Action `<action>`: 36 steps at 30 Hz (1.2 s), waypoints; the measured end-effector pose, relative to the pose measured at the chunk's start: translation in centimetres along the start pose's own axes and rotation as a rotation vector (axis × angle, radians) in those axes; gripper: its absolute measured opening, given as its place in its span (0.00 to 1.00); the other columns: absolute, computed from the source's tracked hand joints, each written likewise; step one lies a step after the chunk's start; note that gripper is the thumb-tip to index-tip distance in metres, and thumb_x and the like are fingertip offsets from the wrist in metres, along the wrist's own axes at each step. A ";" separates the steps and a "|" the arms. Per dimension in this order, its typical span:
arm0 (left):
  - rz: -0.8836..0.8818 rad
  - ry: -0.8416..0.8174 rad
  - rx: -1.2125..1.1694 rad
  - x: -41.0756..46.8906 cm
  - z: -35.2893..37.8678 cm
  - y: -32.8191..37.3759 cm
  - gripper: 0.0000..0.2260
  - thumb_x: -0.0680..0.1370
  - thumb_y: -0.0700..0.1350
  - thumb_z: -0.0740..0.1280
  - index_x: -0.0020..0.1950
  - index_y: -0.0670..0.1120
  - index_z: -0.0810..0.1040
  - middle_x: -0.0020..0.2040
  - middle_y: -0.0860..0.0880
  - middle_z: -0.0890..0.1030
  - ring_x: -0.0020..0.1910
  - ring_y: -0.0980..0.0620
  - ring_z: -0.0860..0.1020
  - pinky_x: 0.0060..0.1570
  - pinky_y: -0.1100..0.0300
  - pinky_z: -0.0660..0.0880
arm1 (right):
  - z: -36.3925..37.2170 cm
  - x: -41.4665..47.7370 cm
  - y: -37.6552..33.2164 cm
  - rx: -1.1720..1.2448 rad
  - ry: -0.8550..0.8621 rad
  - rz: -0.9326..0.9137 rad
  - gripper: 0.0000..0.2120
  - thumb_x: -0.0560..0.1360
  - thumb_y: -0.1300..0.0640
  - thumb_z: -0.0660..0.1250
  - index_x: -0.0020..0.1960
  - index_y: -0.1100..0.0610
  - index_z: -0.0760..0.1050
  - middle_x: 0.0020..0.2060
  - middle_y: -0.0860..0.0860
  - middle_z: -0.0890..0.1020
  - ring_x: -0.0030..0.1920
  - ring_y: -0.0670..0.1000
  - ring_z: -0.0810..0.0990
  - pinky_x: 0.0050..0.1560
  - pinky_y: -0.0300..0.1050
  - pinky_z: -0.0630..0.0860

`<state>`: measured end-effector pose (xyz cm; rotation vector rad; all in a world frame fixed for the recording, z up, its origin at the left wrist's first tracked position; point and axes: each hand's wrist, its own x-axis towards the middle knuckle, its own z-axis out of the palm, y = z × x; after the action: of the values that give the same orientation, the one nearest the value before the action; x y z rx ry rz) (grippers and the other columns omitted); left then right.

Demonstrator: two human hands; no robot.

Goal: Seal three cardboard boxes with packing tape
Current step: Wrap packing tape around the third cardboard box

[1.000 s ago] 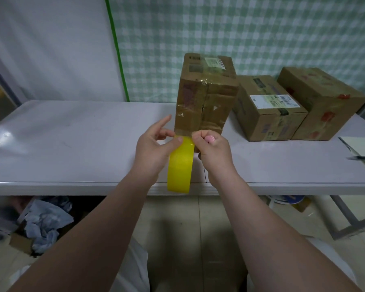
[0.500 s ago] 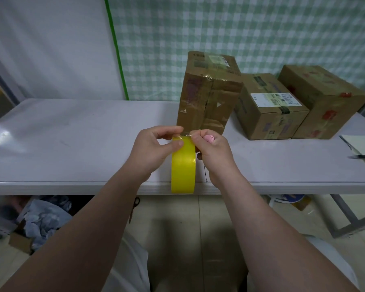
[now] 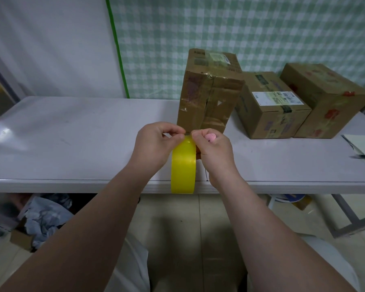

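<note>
Head view | left hand [image 3: 156, 144] grip pinches yellow tape roll [image 3: 183, 165] top | right hand [image 3: 214, 148] grip clasps roll | three cardboard boxes [image 3: 270, 114] show no yellow tape; sealing likely unstarted.

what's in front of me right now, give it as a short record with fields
left hand: pinches at the top of the yellow tape roll
right hand: grips the roll's right side, small pink thing in its fingers
tape roll: upright, held at the table near edge
boxes: three on the table; tall box on end behind the hands, middle box and right box beside it
other: paper at the right edge
</note>
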<state>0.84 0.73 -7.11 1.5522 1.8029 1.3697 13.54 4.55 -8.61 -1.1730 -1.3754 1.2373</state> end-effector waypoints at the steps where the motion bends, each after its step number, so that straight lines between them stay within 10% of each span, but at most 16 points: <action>1: 0.008 0.009 0.013 -0.1 0.1 0.0 0.05 0.76 0.42 0.70 0.49 0.48 0.84 0.44 0.54 0.82 0.38 0.61 0.75 0.40 0.72 0.70 | 0.0 -0.1 0.0 -0.002 0.014 -0.004 0.08 0.75 0.53 0.67 0.37 0.50 0.79 0.33 0.48 0.80 0.42 0.53 0.79 0.50 0.63 0.79; 14: -0.020 0.027 -0.159 -1.2 0.2 -0.3 0.07 0.75 0.42 0.71 0.48 0.54 0.82 0.39 0.59 0.81 0.32 0.62 0.73 0.39 0.67 0.73 | -0.4 -1.5 -0.1 -0.157 0.129 -0.168 0.05 0.70 0.55 0.74 0.40 0.49 0.78 0.37 0.44 0.80 0.42 0.46 0.79 0.49 0.54 0.79; 19: -0.028 0.004 -0.297 -1.7 0.0 -0.9 0.10 0.74 0.39 0.71 0.49 0.54 0.82 0.38 0.56 0.82 0.35 0.59 0.74 0.44 0.64 0.77 | -1.3 -1.4 -0.4 -0.084 0.005 -0.204 0.25 0.68 0.58 0.76 0.57 0.41 0.68 0.40 0.46 0.83 0.38 0.45 0.79 0.51 0.52 0.80; 36: 0.061 0.040 -0.150 -1.8 -0.2 -0.6 0.10 0.73 0.40 0.72 0.44 0.56 0.80 0.41 0.57 0.82 0.37 0.59 0.76 0.41 0.68 0.75 | -1.6 -0.9 -1.0 -0.337 -0.113 -0.379 0.07 0.74 0.61 0.71 0.46 0.50 0.82 0.40 0.42 0.81 0.42 0.39 0.79 0.44 0.32 0.76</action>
<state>0.87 -0.92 -8.03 1.5224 1.6458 1.5374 15.21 3.83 -7.56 -1.0090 -1.8445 0.8329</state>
